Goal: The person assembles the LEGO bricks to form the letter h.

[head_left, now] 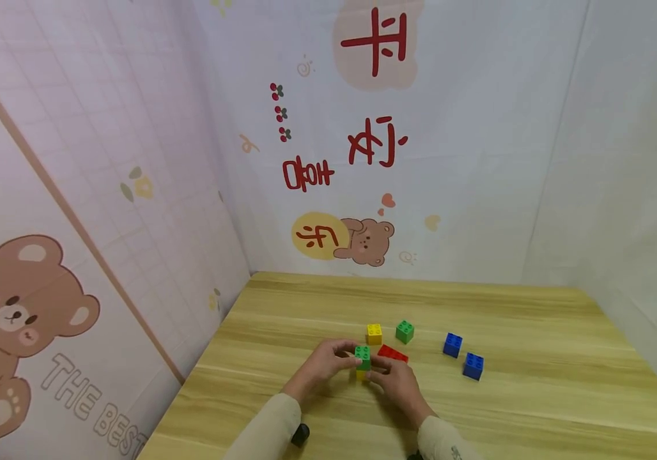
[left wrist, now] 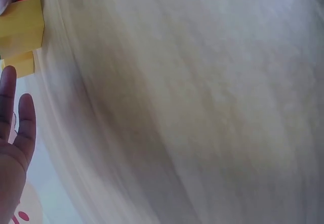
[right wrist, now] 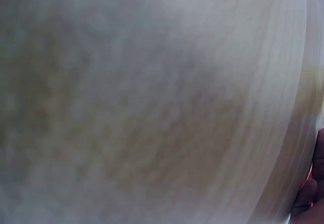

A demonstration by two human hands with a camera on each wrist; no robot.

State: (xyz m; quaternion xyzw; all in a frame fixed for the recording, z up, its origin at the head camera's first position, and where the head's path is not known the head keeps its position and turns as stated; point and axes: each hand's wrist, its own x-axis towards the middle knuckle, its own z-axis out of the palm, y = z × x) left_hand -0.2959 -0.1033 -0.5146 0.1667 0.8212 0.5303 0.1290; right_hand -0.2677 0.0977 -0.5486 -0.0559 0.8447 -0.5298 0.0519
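Note:
A green brick (head_left: 362, 358) sits on top of a yellow brick (head_left: 361, 375) in the head view, between the two hands. My left hand (head_left: 328, 360) comes from the left and pinches the green brick, thumb on its near side. In the left wrist view, other fingers (left wrist: 26, 123) of that hand stretch out, apart from the bricks. From the right, my right hand (head_left: 395, 381) pinches the lower yellow brick, its thumb at the near side. Only a few curled fingers (right wrist: 306, 196) show at the right wrist view's edge.
Just behind the right hand lies a red brick (head_left: 393, 354). Farther back stand another yellow brick (head_left: 374, 334) and another green brick (head_left: 405, 331). Two blue bricks (head_left: 452, 344) stand to the right on the wooden table (head_left: 558, 364). Printed cloth walls (head_left: 478, 191) border the table.

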